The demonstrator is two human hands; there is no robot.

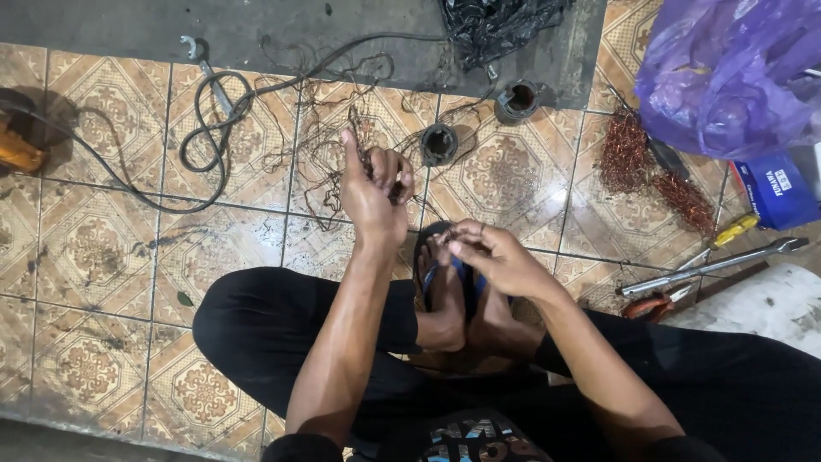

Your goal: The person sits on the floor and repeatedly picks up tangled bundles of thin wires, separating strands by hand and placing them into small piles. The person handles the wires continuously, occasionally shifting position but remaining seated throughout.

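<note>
The right hand is closest, just above a foot in a blue sandal. Its fingers pinch together on a thin wire. The left hand sits a bit higher; its fingers curl shut around the same tangled wire, one finger pointing up. More loose wire lies on the tiled floor. Copper wire bundles and pliers rest off to the right.

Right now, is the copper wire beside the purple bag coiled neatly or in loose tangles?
Loose tangles: the copper wire lies in two frizzy clumps on the tiles.
</note>
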